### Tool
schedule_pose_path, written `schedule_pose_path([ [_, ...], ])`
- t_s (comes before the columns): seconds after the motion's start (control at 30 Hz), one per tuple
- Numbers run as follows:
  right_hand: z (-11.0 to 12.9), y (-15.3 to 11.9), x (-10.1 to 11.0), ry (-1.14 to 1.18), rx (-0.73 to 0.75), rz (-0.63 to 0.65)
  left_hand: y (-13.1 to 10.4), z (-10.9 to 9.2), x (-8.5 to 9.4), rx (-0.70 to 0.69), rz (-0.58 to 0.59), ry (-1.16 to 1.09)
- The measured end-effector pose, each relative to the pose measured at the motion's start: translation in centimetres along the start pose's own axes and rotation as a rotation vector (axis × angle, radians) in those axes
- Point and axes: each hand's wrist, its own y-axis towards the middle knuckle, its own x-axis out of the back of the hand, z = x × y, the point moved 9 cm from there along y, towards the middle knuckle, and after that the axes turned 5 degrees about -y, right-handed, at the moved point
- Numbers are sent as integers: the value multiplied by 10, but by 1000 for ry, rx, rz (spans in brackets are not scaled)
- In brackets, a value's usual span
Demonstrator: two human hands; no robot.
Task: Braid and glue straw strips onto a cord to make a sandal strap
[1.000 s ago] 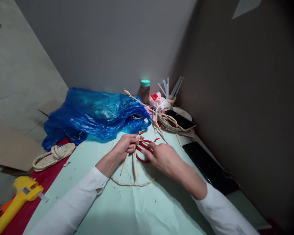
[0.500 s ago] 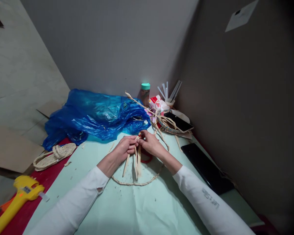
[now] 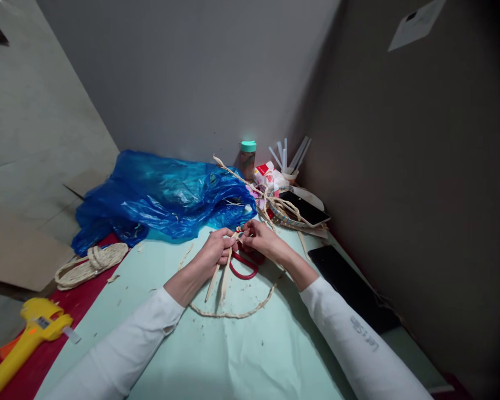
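A bundle of pale fibre strips point(image 3: 225, 278), bound in red at its top, is pinched in the left hand's point(image 3: 214, 250) grip above the table. The right hand's point(image 3: 261, 238) fingertips bunch at that bound end; whether its grip is closed on anything, I cannot tell. Below lie a red loop handle point(image 3: 245, 277) and a curved braided cord point(image 3: 233, 316). Beyond, a crumpled blue bag point(image 3: 158, 194) has pale strips at its mouth, its other contents unclear. A turquoise-lidded jar point(image 3: 247, 165) holds something brownish; a small cup point(image 3: 291, 175) holds translucent sticks point(image 3: 285, 153). A pale green sheet point(image 3: 241, 355) covers the table, red cloth point(image 3: 73, 297) showing left, with a yellow glue gun point(image 3: 33, 333). Grey walls point(image 3: 208, 72) meet behind.
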Motion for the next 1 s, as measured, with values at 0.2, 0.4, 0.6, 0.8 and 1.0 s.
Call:
schedule_pose_path([
  [0.2,7,-3,13,-191,-43,-158,1,-1,2,-18,-37,35],
  [0.4,24,-6,12,-286,100,-113,4,3,12,25,-94,91],
  [0.6,34,-11,11,-376,197,-116,6,9,16,92,-85,143],
  [0.8,38,-17,16,-404,164,-183,6,8,12,30,-71,171],
  [1.0,23,-9,11,-220,131,-105,1,-1,7,-105,-78,316],
])
